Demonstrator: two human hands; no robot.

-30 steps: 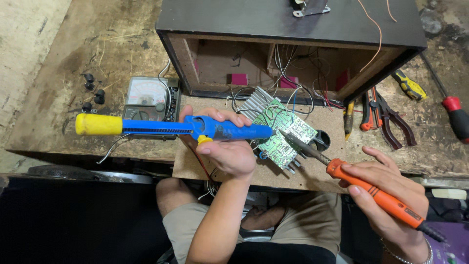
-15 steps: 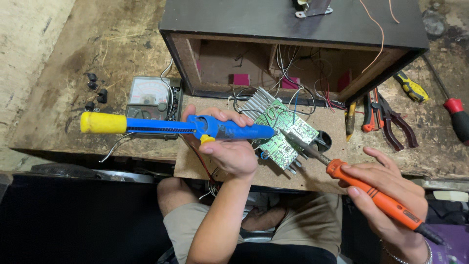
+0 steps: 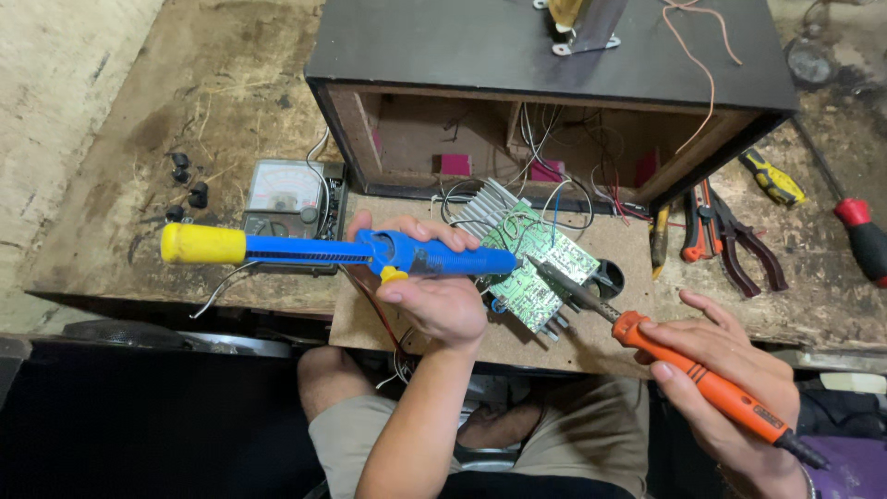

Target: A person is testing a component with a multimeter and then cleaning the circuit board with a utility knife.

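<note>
My left hand [image 3: 434,296] grips a blue desoldering pump [image 3: 305,249] with a yellow plunger end pointing left; its nozzle rests at a green circuit board [image 3: 540,268]. My right hand [image 3: 730,370] holds an orange-handled soldering iron [image 3: 702,379], and its metal tip touches the same board from the right. The board carries a ribbed silver heat sink [image 3: 485,211] and wires running back into an open black wooden box [image 3: 545,55]. The board lies on a brown panel [image 3: 628,268] in front of the box.
An analogue multimeter [image 3: 291,199] sits left of the box. Orange-handled pliers [image 3: 725,236], a yellow tool [image 3: 774,177] and a red-handled screwdriver [image 3: 859,231] lie at the right. Small black knobs [image 3: 189,185] lie at the left on the worn wooden bench. My knees are below the bench edge.
Both hands and tools have stayed nearly in place on the board; the pump has shifted very slightly.
</note>
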